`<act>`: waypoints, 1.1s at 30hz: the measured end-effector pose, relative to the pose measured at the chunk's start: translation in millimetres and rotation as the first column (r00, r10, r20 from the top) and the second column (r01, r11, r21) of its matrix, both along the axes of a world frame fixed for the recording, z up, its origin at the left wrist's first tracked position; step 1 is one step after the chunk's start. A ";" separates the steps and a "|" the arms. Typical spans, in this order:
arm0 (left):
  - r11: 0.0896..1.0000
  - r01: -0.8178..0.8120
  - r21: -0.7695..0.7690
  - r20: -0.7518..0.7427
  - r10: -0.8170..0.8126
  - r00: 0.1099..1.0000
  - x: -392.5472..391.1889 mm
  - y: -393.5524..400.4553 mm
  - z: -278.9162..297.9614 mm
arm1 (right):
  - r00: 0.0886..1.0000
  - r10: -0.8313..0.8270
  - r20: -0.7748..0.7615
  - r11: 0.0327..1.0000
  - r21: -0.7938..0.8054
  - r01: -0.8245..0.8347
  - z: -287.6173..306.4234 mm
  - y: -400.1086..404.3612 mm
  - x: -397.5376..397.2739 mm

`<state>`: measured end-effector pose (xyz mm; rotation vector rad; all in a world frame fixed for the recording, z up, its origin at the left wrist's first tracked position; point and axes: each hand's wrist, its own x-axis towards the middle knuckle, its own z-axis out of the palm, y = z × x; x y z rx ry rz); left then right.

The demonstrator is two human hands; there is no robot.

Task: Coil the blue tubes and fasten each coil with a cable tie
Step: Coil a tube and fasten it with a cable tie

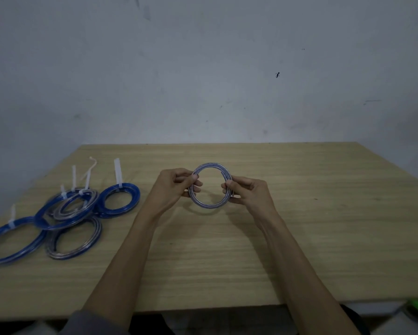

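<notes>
We hold a pale, greyish-blue coil (pixel 210 185) up just above the middle of the bench (pixel 299 213), a little above centre frame. Our left hand (pixel 172 184) pinches its left side, thumb on top and fingers (pixel 195 189) curled under the loops; our right hand (pixel 249 191) does the same on the right side, thumb tip pressed on the tubing and fingers wrapped behind. No cable tie is on this coil yet, as far as we can see.

The tubing looks light and springy: we judge it wants to unwind the moment either pinch slackens, and its smooth skin probably slides between strands. Best to hold it across all loops at once, squeezing them into one bundle, and to keep one pinch right beside where the tie will go.

At the left of the frame, finished coils (pixel 65 213) lie overlapping on the bench, their white cable ties (pixel 118 174) sticking upward.
</notes>
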<state>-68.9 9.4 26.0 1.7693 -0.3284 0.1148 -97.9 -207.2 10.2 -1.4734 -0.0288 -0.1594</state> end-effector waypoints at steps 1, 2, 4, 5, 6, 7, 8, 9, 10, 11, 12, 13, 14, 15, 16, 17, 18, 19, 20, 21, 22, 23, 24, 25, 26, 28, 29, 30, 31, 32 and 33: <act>1.000 -0.016 0.005 0.013 0.016 1.000 0.4 -0.2 -0.7 | 1.000 0.001 -0.001 1.000 0.003 -0.001 0.5 0.1 0.0; 1.000 -0.030 0.003 0.024 0.030 0.999 0.5 -0.1 -1.4 | 1.000 0.003 -0.001 1.000 0.005 -0.003 0.8 0.0 -0.2; 0.999 -0.050 -0.013 0.040 0.050 0.998 -0.2 -1.0 -0.9 | 1.000 0.005 0.008 1.000 0.004 -0.005 0.7 0.7 0.1; 0.999 -0.050 -0.023 0.038 0.050 0.998 -1.0 -1.0 -0.1 | 1.000 0.003 0.014 1.000 0.003 -0.003 0.6 1.1 0.2; 0.999 -0.037 -0.030 0.027 0.038 0.999 -1.6 -0.7 0.9 | 1.000 0.002 0.020 1.000 -0.001 -0.002 0.6 1.0 0.3; 0.999 -0.012 -0.032 0.007 0.012 1.000 -2.0 0.0 2.0 | 1.000 0.004 0.025 1.000 -0.008 -0.003 0.9 0.5 0.6; 0.999 0.019 -0.029 -0.016 -0.019 1.000 -2.1 0.7 2.8 | 1.000 0.011 0.029 1.000 -0.019 -0.011 1.4 0.0 0.8; 0.999 0.043 -0.030 -0.036 -0.044 0.998 -2.3 1.3 3.8 | 0.999 0.025 0.031 0.999 -0.036 -0.023 2.0 -0.1 1.0; 0.998 0.053 -0.042 -0.048 -0.055 0.997 -2.1 2.1 4.0 | 0.999 0.039 0.034 0.998 -0.055 -0.037 2.2 0.3 1.1; 0.997 0.053 -0.064 -0.054 -0.056 0.997 -1.6 2.4 4.1 | 0.998 0.051 0.035 0.997 -0.066 -0.049 1.9 1.3 1.5; 0.995 0.045 -0.086 -0.060 -0.051 0.997 -1.1 2.8 3.7 | 0.998 0.060 0.033 0.996 -0.066 -0.058 1.3 2.3 1.8; 0.995 0.038 -0.097 -0.063 -0.044 0.997 -0.7 2.9 3.1 | 0.998 0.065 0.028 0.996 -0.061 -0.063 0.7 3.7 2.0; 0.995 0.029 -0.094 -0.059 -0.034 0.998 -0.4 3.0 1.9 | 0.998 0.066 0.022 0.996 -0.059 -0.064 0.1 5.0 2.3; 0.997 0.018 -0.081 -0.045 -0.021 0.999 -0.3 2.3 0.9 | 0.998 0.063 0.015 0.996 -0.063 -0.062 -0.6 5.8 2.6; 0.998 0.006 -0.066 -0.022 -0.008 1.000 -0.4 1.2 0.1 | 0.998 0.061 0.008 0.996 -0.066 -0.061 -1.0 6.1 2.8; 0.998 -0.005 -0.056 0.006 0.005 1.000 -0.7 0.0 -0.4 | 0.998 0.060 0.002 0.996 -0.065 -0.060 -1.2 6.0 2.8; 0.999 -0.013 -0.046 0.035 0.015 0.999 -0.7 -1.2 -0.8 | 0.998 0.060 -0.003 0.996 -0.061 -0.061 -1.1 5.5 2.8; 0.999 -0.019 -0.037 0.058 0.021 0.998 -1.1 -2.2 -1.0 | 0.998 0.063 -0.006 0.996 -0.056 -0.064 -0.9 5.0 2.7; 0.999 -0.019 -0.029 0.068 0.021 0.997 -1.7 -2.6 -1.3 | 0.998 0.069 -0.010 0.996 -0.055 -0.069 -1.1 4.4 2.5; 1.000 -0.009 -0.021 0.063 0.011 0.998 -2.1 -2.7 -1.2 | 0.997 0.075 -0.013 0.995 -0.064 -0.075 -1.3 3.6 2.3; 1.000 0.011 -0.011 0.046 -0.010 0.999 -2.1 -2.3 -1.4 | 0.997 0.079 -0.014 0.993 -0.085 -0.080 -1.6 2.7 2.0; 0.999 0.036 -0.001 0.021 -0.036 0.999 -1.9 -1.8 -1.4 | 0.996 0.083 -0.015 0.991 -0.108 -0.084 -1.8 2.3 1.8; 0.998 0.056 0.001 -0.007 -0.056 0.998 -1.9 -1.2 -1.7 | 0.996 0.089 -0.015 0.988 -0.124 -0.090 -1.9 2.1 1.8; 0.998 0.067 -0.011 -0.030 -0.067 0.997 -1.9 -0.8 -1.9 | 0.995 0.096 -0.016 0.987 -0.127 -0.097 -1.9 2.4 1.4; 0.997 0.069 -0.037 -0.048 -0.071 0.996 -1.6 -0.5 -2.1 | 0.995 0.103 -0.016 0.987 -0.122 -0.104 -1.8 3.2 1.2; 0.996 0.055 -0.065 -0.061 -0.059 0.996 -0.4 -0.5 -3.2 | 0.993 0.113 -0.018 0.986 -0.121 -0.114 -1.6 5.1 0.7; 0.998 0.040 -0.057 -0.046 -0.042 0.998 0.3 -1.1 -3.9 | 0.993 0.116 -0.020 0.985 -0.127 -0.117 -1.7 6.0 0.7; 0.999 0.021 -0.043 -0.021 -0.022 1.000 0.7 -2.2 -5.2 | 0.993 0.118 -0.021 0.984 -0.129 -0.119 -2.2 6.4 0.9; 0.999 0.004 -0.033 0.005 -0.003 1.000 1.2 -3.4 -6.3 | 0.993 0.118 -0.022 0.985 -0.124 -0.120 -2.8 6.5 1.2; 1.000 -0.012 -0.024 0.027 0.012 1.000 1.9 -4.3 -7.3 | 0.993 0.118 -0.022 0.986 -0.116 -0.120 -3.5 6.0 1.7; 1.000 -0.023 -0.014 0.047 0.023 0.999 2.3 -4.7 -7.8 | 0.993 0.117 -0.023 0.987 -0.108 -0.119 -4.0 5.6 2.0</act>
